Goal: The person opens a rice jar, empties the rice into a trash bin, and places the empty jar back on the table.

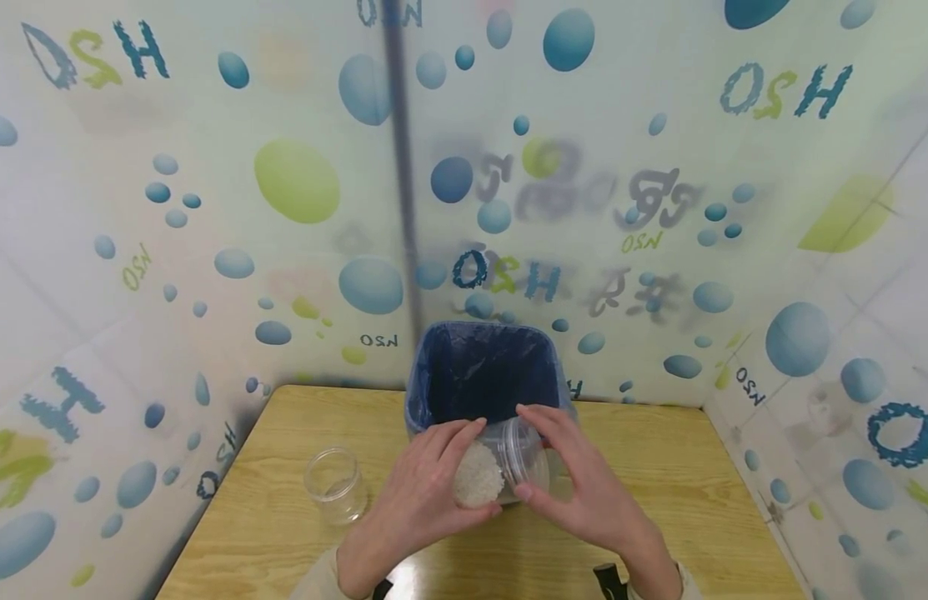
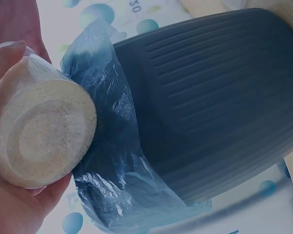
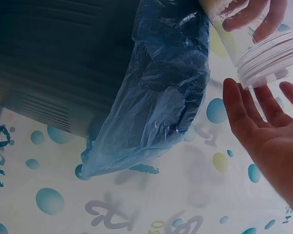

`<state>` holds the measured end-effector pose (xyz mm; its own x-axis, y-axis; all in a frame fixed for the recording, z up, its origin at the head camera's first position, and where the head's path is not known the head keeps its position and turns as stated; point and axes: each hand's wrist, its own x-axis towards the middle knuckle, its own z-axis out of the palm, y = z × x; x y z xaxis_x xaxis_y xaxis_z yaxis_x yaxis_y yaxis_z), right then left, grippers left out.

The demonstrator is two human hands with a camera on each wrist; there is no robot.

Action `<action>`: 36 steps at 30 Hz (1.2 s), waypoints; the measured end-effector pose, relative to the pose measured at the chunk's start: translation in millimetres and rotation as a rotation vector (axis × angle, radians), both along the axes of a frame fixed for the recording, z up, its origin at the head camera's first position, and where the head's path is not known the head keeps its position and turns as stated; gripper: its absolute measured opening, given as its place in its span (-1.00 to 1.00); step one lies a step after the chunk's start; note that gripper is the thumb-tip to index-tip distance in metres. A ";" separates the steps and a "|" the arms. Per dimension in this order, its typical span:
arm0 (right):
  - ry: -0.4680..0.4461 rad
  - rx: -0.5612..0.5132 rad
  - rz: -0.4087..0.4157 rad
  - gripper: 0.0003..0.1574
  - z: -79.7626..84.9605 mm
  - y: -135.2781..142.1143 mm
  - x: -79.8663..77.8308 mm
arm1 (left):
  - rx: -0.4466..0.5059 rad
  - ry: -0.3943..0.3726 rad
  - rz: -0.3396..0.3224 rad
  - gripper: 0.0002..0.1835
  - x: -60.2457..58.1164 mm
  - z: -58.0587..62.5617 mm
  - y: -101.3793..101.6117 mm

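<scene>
My left hand (image 1: pixel 426 479) grips a clear jar of white rice (image 1: pixel 478 477) that lies on its side. Through the jar's round base (image 2: pixel 46 134) in the left wrist view, the rice shows packed against the bottom. The jar's clear ridged lid (image 1: pixel 517 450) faces right. At that end my right hand (image 1: pixel 594 496) has its fingertips at the lid's upper edge and its thumb at the lower edge. In the right wrist view several of its fingers reach around the clear lid (image 3: pixel 266 61). Both hands are in front of a dark bin (image 2: pixel 219 83).
A blue plastic bag (image 1: pixel 426 350) lines the bin and folds over its rim. To the left, a second clear jar (image 1: pixel 336 487) stands on the wooden table (image 1: pixel 644 450). Patterned walls (image 1: pixel 298 275) close in the table at the back and sides.
</scene>
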<state>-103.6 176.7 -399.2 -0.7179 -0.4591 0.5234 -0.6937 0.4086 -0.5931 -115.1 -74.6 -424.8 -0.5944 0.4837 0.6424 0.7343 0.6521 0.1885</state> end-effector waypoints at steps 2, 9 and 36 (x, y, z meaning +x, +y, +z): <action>0.016 0.008 0.012 -0.05 -0.6 0.8 -0.2 | 0.000 0.003 -0.001 0.10 -0.2 -0.4 -0.2; 0.079 -0.003 0.089 -0.06 -2.7 2.1 -2.0 | 0.006 -0.002 -0.006 0.10 -0.5 0.1 -0.2; -0.124 0.014 -0.028 -0.15 3.5 -1.6 -0.4 | 0.003 0.026 -0.010 0.08 1.3 0.7 1.0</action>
<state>-103.9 175.0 -395.7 -0.7897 -0.4443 0.4232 -0.6032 0.4359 -0.6680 -113.8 -73.6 -424.2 -0.5724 0.4876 0.6593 0.7458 0.6438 0.1713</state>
